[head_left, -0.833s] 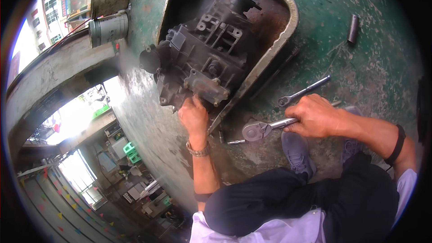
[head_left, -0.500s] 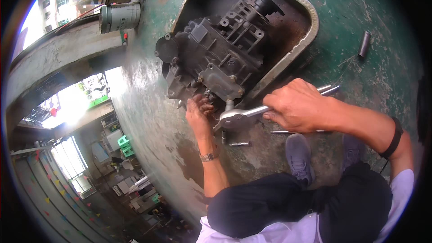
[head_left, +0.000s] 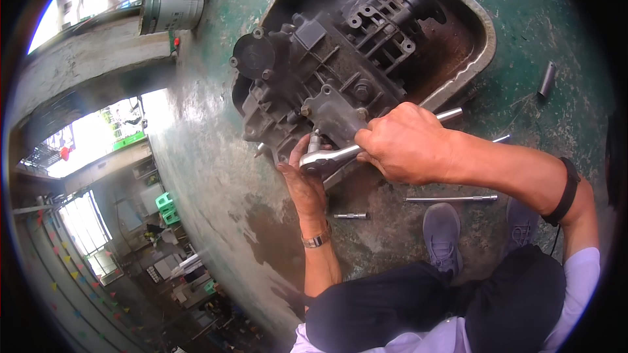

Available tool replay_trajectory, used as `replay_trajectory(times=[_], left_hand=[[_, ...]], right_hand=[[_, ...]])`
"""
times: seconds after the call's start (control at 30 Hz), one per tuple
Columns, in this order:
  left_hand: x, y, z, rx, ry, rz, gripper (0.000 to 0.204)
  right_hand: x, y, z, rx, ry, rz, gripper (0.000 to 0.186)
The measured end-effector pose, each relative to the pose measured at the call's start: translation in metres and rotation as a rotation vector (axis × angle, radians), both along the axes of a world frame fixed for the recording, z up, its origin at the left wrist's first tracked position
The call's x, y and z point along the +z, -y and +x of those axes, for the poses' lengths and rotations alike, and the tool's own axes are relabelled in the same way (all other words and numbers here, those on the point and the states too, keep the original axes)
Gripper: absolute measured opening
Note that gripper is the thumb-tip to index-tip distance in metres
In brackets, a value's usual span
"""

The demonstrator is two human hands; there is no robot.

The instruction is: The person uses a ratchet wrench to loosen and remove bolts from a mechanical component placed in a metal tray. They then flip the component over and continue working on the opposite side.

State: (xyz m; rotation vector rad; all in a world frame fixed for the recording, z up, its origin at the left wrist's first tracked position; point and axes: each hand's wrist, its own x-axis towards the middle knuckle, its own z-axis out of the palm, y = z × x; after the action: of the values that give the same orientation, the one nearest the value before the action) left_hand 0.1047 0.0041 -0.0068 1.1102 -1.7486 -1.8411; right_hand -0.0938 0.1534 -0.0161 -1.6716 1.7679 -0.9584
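My right hand (head_left: pixel 409 144) grips the handle of a steel ratchet wrench (head_left: pixel 330 157). Its socket (head_left: pixel 314 138) sits against the lower part of a dark, greasy cast housing (head_left: pixel 353 85), just below a small bolted cover plate (head_left: pixel 330 108). My left hand (head_left: pixel 304 189) curls around the ratchet's head and socket from below, its fingertips partly hidden. The housing lies in a worn metal tray (head_left: pixel 487 49), overhanging its left side.
A short extension piece (head_left: pixel 351 216), a long steel bar (head_left: pixel 451 199) and a metal tube (head_left: pixel 546 80) lie on the stained green floor. My shoes (head_left: pixel 439 235) are below the tools. Buckets (head_left: pixel 171 10) and green plastic stools (head_left: pixel 167 208) are to the left.
The ratchet has moved from the floor side up and leftward onto the housing, socket end first. My left hand has shifted from the housing to around that end. The view has turned slightly.
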Motion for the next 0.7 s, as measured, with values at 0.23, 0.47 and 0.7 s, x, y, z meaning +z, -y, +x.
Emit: replay_trajectory(times=[0.23,0.47,0.7], left_hand=[[-0.008,0.000,0.003,-0.042,-0.056,-0.083,0.084],[-0.006,-0.005,-0.004,0.018,-0.038,-0.109,0.078],[-0.006,-0.013,-0.014,-0.007,-0.073,-0.044,0.078]], right_hand=[[0.016,0.008,-0.013,0.007,-0.025,-0.024,0.026],[0.047,0.028,-0.036,0.059,-0.011,0.103,0.022],[0.054,0.053,-0.052,0.118,-0.179,-0.064,0.011]])
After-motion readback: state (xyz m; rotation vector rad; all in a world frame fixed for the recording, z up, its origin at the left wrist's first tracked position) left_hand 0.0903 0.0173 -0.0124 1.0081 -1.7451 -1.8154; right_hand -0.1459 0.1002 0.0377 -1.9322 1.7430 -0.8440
